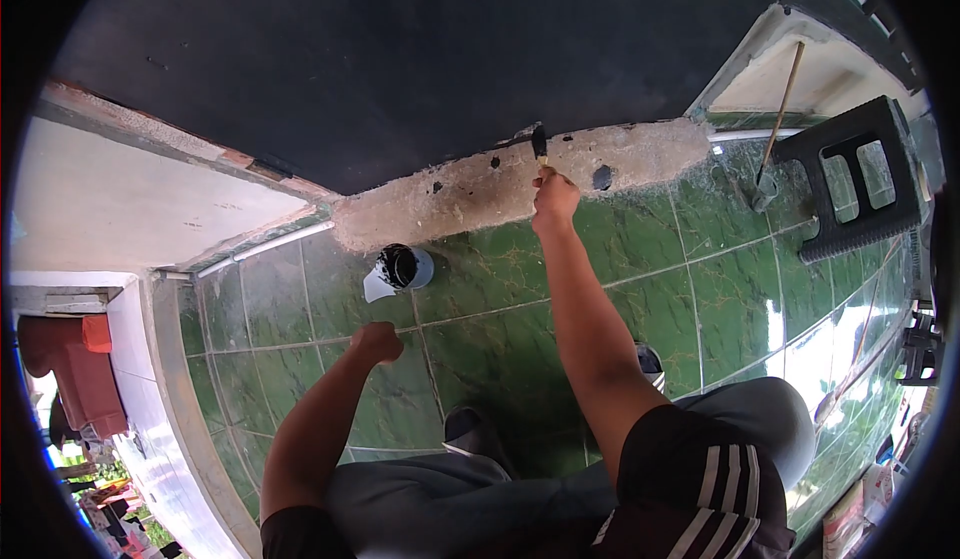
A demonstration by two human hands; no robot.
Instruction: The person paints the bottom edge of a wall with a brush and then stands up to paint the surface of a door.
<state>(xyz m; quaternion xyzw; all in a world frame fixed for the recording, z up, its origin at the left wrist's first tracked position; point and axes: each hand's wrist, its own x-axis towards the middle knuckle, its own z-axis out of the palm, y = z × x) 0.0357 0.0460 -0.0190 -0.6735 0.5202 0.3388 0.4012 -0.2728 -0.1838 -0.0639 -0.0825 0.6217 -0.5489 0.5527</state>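
Observation:
My right hand grips a paintbrush by its short pale handle. The dark bristles point away from me and touch the lower edge of a large black panel. My left hand is closed in a fist over the tiles, and nothing shows sticking out of it. Just beyond that fist stands a small paint container, with black paint inside and down its rim and a pale flap on its left side. Under the panel runs a rough concrete sill with several black spots.
Green tiled floor lies around my feet. A black plastic stool lies at the right, near a thin stick leaning against the wall. White walls flank the panel. Through an opening at the left is a reddish-brown chair.

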